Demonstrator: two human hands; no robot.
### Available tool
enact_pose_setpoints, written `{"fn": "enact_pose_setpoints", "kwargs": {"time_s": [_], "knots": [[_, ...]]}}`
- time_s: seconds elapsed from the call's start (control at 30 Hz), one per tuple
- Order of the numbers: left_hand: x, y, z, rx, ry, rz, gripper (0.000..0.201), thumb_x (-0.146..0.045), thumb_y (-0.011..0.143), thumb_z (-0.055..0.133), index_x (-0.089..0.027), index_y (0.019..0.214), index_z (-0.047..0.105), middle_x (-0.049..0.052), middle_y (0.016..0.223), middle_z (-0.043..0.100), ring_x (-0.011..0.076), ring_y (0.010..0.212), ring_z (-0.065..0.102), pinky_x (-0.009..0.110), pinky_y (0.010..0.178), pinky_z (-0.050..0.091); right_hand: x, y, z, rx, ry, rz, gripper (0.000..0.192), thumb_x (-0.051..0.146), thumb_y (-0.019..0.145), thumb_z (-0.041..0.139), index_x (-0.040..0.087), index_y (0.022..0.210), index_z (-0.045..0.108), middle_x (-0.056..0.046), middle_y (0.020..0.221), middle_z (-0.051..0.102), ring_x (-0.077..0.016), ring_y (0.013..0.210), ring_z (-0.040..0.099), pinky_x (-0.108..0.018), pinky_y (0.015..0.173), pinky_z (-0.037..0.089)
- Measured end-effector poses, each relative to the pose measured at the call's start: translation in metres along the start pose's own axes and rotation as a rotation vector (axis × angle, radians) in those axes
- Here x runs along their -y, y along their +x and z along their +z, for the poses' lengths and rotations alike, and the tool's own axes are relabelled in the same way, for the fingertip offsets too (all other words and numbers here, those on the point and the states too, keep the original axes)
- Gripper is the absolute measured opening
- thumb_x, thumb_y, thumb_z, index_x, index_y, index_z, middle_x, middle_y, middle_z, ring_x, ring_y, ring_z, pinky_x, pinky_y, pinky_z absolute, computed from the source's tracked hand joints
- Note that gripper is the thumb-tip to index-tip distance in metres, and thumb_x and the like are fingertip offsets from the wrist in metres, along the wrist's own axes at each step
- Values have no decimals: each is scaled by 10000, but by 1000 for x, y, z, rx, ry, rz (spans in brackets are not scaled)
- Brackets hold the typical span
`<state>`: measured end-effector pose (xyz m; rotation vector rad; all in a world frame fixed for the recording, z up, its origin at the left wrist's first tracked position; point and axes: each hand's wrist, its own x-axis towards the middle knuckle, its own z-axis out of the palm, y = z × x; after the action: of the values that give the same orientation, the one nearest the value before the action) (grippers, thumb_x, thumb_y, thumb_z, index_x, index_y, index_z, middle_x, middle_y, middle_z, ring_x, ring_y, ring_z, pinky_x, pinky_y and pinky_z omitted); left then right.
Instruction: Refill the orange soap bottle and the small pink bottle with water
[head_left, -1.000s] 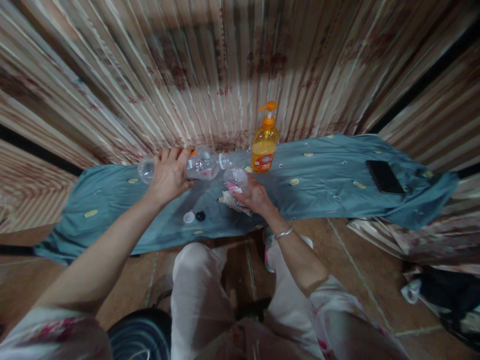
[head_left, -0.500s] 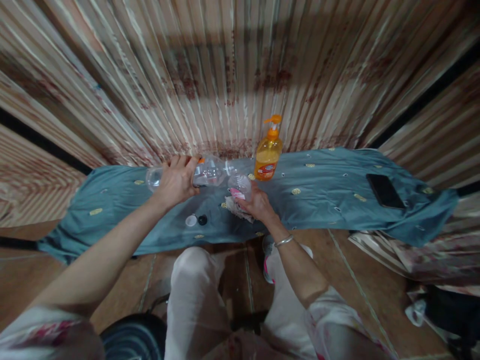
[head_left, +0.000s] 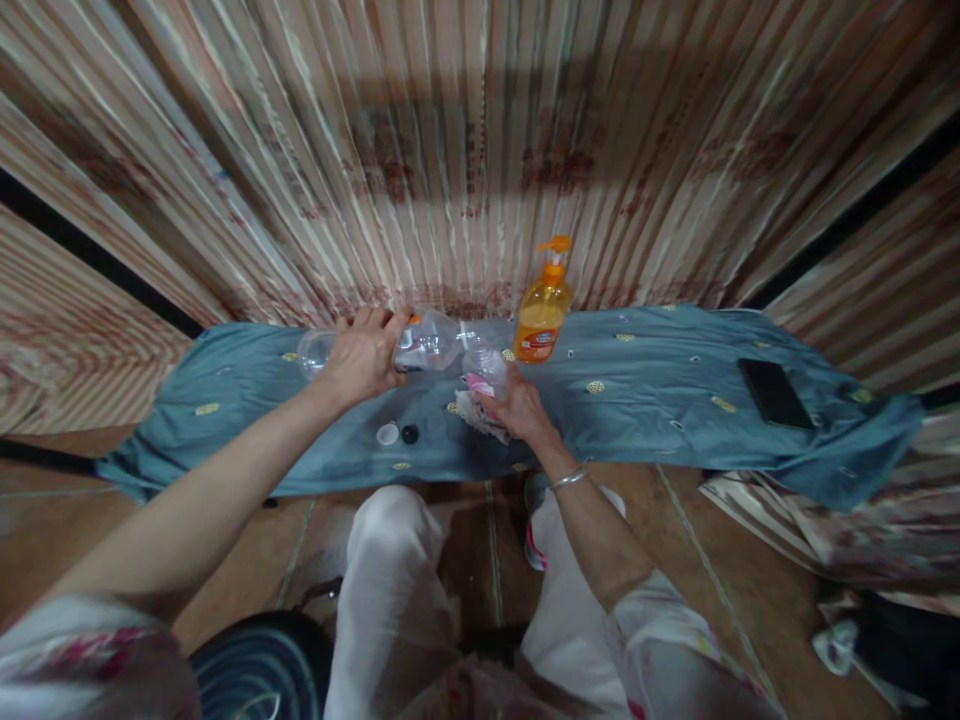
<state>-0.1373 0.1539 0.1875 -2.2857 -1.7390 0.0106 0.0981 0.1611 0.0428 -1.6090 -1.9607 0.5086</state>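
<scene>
Shifted slightly rightward since earlier: both hands, grip unchanged.

Big bottle (head_left: 424, 343): tipped on its side over the blue cloth (head_left: 645, 385), left hand (head_left: 364, 352) fingers clamped round it, neck meeting a small bottle (head_left: 486, 368) clamped upright by the right hand (head_left: 517, 408).

Risk: necks misaligning, liquid spilling onto cloth; loose caps (head_left: 397, 434) rolling off; soap dispenser (head_left: 542, 310) nearby, easily knocked.

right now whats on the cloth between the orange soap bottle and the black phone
In the head view, nothing: between the orange soap bottle and the black phone lies only bare blue cloth with its small yellow embroidered spots.
</scene>
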Motion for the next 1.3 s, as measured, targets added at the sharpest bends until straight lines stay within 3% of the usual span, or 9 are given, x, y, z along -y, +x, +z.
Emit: {"fn": "enact_pose_setpoints", "kwargs": {"time_s": [0.33,0.87,1.17,1.3], "knots": [[-6,1,-3,9,-9,20,971,-423,731,794,-183,1541,316,201,1361,559,412,1300,482,511,1029,412,0,1,-2,-9,31,37,545,446,884,690,142,1303,520,-177,1146,749,-327,1083,727,-389,896,560],[-13,-4,-10,60,52,19,954,-344,761,781,-115,1535,273,228,1389,548,400,1313,512,487,1040,437,3,0,-6,2,16,39,572,452,893,679,124,1328,504,-185,1177,746,-327,1092,724,-385,905,554],[-13,-1,-10,130,57,-14,921,-392,759,756,-147,1510,282,181,1345,559,335,1152,656,374,948,509,6,-1,-9,40,-42,63,550,471,915,647,112,1309,509,-194,1197,740,-317,1101,721,-362,905,541],[-13,-1,-12,146,60,-11,943,-398,761,750,-165,1526,251,176,1359,553,336,1150,665,382,943,519,5,0,-7,36,-39,50,573,464,910,659,98,1319,492,-204,1196,736,-317,1089,723,-358,895,538]]}}
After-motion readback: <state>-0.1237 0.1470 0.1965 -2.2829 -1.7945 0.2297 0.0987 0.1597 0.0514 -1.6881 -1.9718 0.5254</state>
